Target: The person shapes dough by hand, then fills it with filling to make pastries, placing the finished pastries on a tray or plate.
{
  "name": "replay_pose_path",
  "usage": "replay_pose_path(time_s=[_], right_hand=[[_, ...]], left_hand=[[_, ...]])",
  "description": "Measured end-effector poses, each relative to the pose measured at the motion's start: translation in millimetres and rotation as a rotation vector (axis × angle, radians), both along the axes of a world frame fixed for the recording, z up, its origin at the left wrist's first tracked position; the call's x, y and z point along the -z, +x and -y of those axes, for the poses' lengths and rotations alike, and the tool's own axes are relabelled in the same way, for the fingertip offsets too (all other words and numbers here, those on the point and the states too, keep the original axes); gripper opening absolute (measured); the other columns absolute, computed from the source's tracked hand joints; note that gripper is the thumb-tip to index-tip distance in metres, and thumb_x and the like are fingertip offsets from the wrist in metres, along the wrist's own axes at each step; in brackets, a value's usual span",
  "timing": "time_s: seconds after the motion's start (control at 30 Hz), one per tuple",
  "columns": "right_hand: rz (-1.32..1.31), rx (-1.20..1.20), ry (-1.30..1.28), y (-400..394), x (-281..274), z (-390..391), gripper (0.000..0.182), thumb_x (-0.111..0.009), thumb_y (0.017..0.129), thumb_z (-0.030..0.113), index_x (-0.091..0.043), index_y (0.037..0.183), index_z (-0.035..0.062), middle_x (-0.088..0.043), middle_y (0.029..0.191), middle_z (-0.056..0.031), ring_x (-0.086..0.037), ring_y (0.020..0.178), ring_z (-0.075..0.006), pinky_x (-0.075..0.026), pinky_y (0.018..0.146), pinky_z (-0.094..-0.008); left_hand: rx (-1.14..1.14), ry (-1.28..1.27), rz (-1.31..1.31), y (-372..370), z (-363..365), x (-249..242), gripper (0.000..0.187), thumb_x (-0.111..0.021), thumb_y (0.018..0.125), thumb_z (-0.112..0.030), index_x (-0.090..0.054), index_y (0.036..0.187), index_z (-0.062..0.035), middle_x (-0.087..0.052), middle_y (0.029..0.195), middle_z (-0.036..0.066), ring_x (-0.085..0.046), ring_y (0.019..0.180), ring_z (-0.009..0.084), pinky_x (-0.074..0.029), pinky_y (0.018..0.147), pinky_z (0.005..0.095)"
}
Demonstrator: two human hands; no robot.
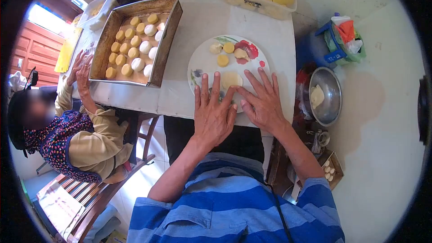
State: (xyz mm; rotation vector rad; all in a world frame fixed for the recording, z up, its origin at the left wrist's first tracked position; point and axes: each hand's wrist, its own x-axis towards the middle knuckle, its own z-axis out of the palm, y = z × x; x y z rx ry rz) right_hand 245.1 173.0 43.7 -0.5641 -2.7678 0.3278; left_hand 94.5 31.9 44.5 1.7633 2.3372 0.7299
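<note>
Pressing unevenly, the wide-open left hand (210, 121) and right hand (264, 109) could tear the dough disc (231, 79) toward the plate's (200, 55) six o'clock.

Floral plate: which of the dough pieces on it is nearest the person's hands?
The flattened pale disc, at the fingertips of the left hand and right hand; the others, smaller, lie farther across the plate.

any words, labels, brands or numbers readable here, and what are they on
Blue bin's band: pale characters, perhaps including "22"; the rest is too blurred to read.
Clear tub of yellow dough: a small dark mark on its side, too small to read, if it is text at all.
I can make out no other text.
</note>
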Motion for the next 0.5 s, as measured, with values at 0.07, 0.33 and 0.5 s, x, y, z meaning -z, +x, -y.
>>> replay_pose_path(time_s=[0.07,0.33,0.5], right_hand=[[0.007,0.023,0.015,-2,0,0,0.038,-0.063,0.097,0.031,-0.074,0.130,0.0152,-0.040,0.165,-0.0127,-0.025,0.157,-0.0416,-0.010,0.125,-0.0684],[-0.010,0.042,0.034,-2,5,-4,0.039,-0.065,0.096,0.029,-0.072,0.132,0.0148,-0.041,0.164,-0.0135,-0.025,0.157,-0.0422,-0.010,0.125,-0.0683],[-0.026,0.040,0.068,-15,-3,-6,0.038,-0.066,0.095,0.026,-0.072,0.129,0.0103,-0.050,0.156,-0.0151,-0.036,0.150,-0.0404,-0.021,0.124,-0.0640]], left_hand=[[-0.003,0.002,-0.003,0,1,1,0.046,-0.056,0.105,-0.031,-0.060,0.149,-0.0185,-0.023,0.172,0.022,-0.011,0.160,0.0485,-0.014,0.125,0.0654],[0.001,-0.013,0.018,-7,2,7,0.049,-0.057,0.105,-0.032,-0.059,0.150,-0.0139,-0.023,0.171,0.024,-0.011,0.160,0.0487,-0.015,0.125,0.0651],[-0.091,0.098,0.065,-23,-4,8,0.053,-0.058,0.105,-0.030,-0.052,0.155,-0.0126,-0.023,0.171,0.024,-0.011,0.159,0.0492,-0.015,0.125,0.0643]])
